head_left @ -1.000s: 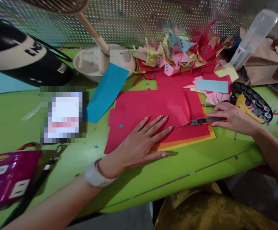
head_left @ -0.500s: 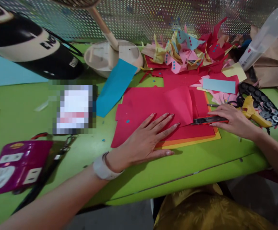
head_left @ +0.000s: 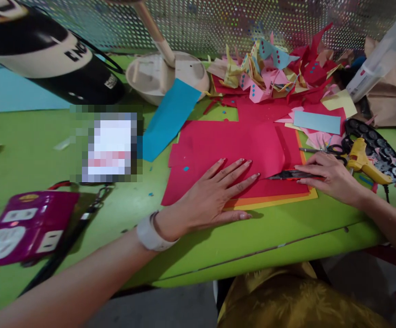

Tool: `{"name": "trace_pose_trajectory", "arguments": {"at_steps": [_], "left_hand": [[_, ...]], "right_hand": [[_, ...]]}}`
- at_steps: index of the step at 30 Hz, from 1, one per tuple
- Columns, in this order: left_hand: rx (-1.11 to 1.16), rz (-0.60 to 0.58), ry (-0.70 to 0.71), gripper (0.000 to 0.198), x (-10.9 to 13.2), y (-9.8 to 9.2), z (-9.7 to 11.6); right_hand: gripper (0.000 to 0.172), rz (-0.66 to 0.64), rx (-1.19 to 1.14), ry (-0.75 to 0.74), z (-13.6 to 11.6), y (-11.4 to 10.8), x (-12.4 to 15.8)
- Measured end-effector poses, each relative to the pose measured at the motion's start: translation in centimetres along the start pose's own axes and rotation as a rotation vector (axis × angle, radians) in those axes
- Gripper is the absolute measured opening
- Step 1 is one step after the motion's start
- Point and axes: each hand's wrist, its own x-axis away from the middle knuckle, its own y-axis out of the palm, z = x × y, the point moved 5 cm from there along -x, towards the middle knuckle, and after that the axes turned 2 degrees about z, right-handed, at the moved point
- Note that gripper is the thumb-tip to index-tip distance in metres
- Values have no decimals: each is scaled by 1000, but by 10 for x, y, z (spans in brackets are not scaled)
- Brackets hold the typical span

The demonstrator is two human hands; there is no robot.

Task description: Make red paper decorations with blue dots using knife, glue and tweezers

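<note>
My left hand (head_left: 215, 191) lies flat with fingers spread on a red paper sheet (head_left: 215, 141), at the near edge of a stack. In my right hand (head_left: 331, 177) is a black and red utility knife (head_left: 290, 175). Its thin blade points left, in the fold of the red sheet, close to my left fingertips. The sheet's folded right side bulges up above the blade. Orange and yellow sheets (head_left: 300, 197) show beneath the red ones.
Behind the stack lies a heap of folded paper pieces (head_left: 266, 73). Scissors (head_left: 334, 149), a yellow glue gun (head_left: 362, 157) and a black tray (head_left: 389, 150) are at the right. A blue strip (head_left: 170, 120), a blurred-out phone-like object (head_left: 112, 146) and a purple pouch (head_left: 30, 223) lie left.
The right edge of the folded red sheet has shifted slightly right over the knife. My left hand stays flat in place. The whole view has shifted a little.
</note>
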Motion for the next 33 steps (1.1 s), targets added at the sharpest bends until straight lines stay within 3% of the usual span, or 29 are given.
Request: {"name": "trace_pose_trajectory", "arguments": {"at_steps": [8, 16, 28, 31, 33], "left_hand": [[-3, -9, -18, 85, -1, -3, 2], [-5, -26, -36, 93, -4, -2, 3], [44, -51, -51, 94, -6, -2, 2], [122, -50, -35, 90, -8, -9, 3], [177, -41, -23, 77, -7, -15, -1]], "right_hand": [[33, -50, 20, -27, -7, 0, 3], [30, 33, 70, -63, -15, 6, -1], [31, 28, 84, -85, -14, 5, 0], [32, 34, 100, -82, -9, 2, -2], [33, 32, 100, -87, -5, 0, -2]]}}
